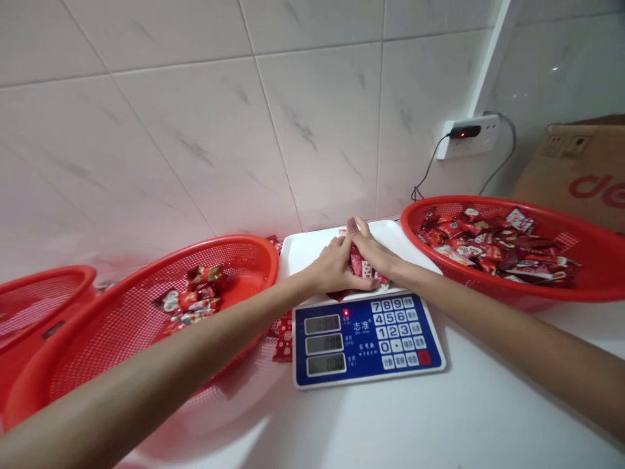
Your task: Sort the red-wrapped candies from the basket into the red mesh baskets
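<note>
My left hand [334, 266] and my right hand [375, 253] meet over the white pan [305, 251] of a digital scale [366, 342]. Between them they cup a small heap of red wrapped candies [357, 266], partly hidden by my fingers. My left thumb stretches across the near side of the heap, and the right fingers close over its far side. The scale has a blue panel with number keys and three small displays; a red light glows on it.
Right of the scale, a red plastic basket [488, 203] holds many wrapped candies. Another red basket [122, 286] at left has several candies; a third red basket [49, 277] stands beyond it. Red dotted packets [283, 339] lie beside the scale. A power strip [469, 137] and cardboard box [576, 163] are behind.
</note>
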### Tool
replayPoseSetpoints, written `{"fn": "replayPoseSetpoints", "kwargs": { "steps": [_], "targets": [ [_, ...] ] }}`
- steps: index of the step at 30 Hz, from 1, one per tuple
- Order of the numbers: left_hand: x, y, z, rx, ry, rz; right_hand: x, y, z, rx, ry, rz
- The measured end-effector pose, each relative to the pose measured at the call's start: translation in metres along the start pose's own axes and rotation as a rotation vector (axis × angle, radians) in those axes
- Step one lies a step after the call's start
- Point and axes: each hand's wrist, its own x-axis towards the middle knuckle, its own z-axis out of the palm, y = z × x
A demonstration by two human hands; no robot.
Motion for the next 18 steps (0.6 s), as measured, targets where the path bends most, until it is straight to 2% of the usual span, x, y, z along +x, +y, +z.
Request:
{"fn": "replayPoseSetpoints", "kwargs": {
  "steps": [6,12,18],
  "targets": [
    [0.004,-0.004,0.002,-0.030,0.034,-0.013,0.007,-0.011,0.008,-0.181,0.116,0.154],
    [0.006,0.003,-0.005,-0.091,-0.021,-0.001,0.007,-0.009,0.012,-0.146,0.175,0.133],
    [-0.003,0.016,0.002,-0.061,0.073,-0.100,0.012,0.000,0.012,-0.018,0.184,0.073]
  ]
}}
